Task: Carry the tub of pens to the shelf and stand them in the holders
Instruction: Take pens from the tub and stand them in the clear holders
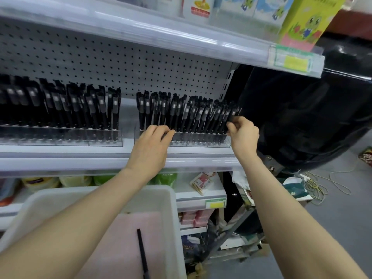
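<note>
The tub (174, 200), white plastic, sits nearest at the bottom of the view, below the shelf front, with the left forearm crossing above it. It has a pink lining (120, 258) on its floor, and a single pen (142, 252), black, lies loose on that lining.

Beyond it, the left hand (150, 147) reaches to the shelf (80, 164). Its fingers curl over the front rim of the right holder (201, 143), a clear tray, and touch the pen barrels there; whether this grip holds one, I cannot tell. The right hand (244, 134) is at the same holder's right end, its grip narrow, thumb and fingertips pinching the rightmost pen (231, 117), which leans in the row.

The standing pens (193, 115) fill that holder, black with pale labels, many tilted. To the left, apart from it, the left holder (60, 140) is also packed with black pens.

Behind both is a grey pegboard (100, 57). Above, an upper shelf (161, 35) carries boxes, among them a green box (302, 23) printed with a cartoon frog. A large black object (302, 117) stands right of the shelving.
</note>
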### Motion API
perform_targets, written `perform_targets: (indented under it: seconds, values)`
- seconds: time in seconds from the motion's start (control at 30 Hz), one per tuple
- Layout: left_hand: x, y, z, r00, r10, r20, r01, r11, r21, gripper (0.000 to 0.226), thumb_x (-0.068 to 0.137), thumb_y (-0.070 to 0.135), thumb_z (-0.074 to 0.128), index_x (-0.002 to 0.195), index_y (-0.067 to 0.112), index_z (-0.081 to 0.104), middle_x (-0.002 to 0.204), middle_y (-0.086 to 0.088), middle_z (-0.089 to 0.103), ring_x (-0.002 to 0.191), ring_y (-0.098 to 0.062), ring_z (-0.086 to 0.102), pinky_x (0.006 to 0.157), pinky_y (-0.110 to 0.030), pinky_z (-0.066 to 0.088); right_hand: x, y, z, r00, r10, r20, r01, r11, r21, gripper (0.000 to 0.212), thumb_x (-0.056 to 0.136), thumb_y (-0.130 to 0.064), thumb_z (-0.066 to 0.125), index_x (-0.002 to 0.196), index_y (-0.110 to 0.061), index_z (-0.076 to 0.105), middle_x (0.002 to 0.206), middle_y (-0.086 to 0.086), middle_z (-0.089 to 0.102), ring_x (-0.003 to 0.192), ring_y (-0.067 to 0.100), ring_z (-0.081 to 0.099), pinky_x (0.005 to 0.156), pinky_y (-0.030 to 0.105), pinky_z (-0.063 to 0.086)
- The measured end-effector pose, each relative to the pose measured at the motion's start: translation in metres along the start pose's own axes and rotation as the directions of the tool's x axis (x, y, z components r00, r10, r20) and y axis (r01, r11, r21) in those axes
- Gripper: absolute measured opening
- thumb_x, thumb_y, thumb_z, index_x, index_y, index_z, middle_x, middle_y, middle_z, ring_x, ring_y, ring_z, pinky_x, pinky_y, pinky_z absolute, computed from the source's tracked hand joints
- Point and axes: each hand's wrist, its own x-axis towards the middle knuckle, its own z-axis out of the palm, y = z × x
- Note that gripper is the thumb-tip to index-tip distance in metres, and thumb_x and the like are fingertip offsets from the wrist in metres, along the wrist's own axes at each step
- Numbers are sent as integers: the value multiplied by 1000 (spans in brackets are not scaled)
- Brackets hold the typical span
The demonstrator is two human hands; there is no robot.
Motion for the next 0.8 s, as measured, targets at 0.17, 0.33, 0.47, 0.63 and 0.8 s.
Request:
perform_targets:
  seconds: [0.17, 0.33, 0.47, 0.63, 0.8]
  values:
    - [-25, -6, -5, 998, 56, 29, -54, 997, -45, 54, 79, -4, 64, 132, 3, 56, 136, -12, 51, 127, -29, 42, 98, -41, 48, -39, -3, 3, 998, 16, -60, -13, 999, 51, 29, 95, -15, 60, 124, -11, 57, 91, 0, 64, 87, 19, 61, 81, 35, 49]
    - [-80, -22, -9, 998, 69, 12, -68, 992, -103, 48, 76, -4, 65, 123, 5, 63, 125, -11, 59, 113, -29, 49, 76, -39, 54, -101, -16, 26, 999, -29, -32, 32, 995, 94, 18, 95, -13, 60, 113, -14, 61, 88, -3, 64, 81, 14, 59, 73, 28, 47]
    - [-128, -45, -8, 995, 97, -15, -98, 988, -122, 47, 72, -5, 63, 118, 4, 67, 117, -13, 62, 105, -30, 54, 77, -37, 53, -158, -31, 51, 997, -67, 49, 61, 991, 117, 11, 94, -14, 60, 104, -16, 66, 86, -5, 66, 80, 12, 61, 74, 27, 48]
    - [-170, -72, 4, 997, 61, 47, -56, 992, -112, 52, 72, -10, 65, 123, 0, 62, 121, -19, 59, 106, -34, 50, 88, -44, 53, -221, -43, 82, 901, -83, 426, 128, 989, -78, 7, 89, -16, 64, 95, -14, 67, 88, 3, 71, 86, 25, 65, 74, 31, 47]
    - [-179, -76, 4, 996, 60, 69, -50, 990, -132, 60, 65, -11, 72, 123, -4, 61, 119, -21, 59, 108, -34, 47, 92, -44, 50, -272, -42, 99, 647, 127, 752, 344, 832, -436, 21, 91, -20, 58, 107, -8, 63, 112, 13, 65, 105, 32, 61, 78, 31, 44]
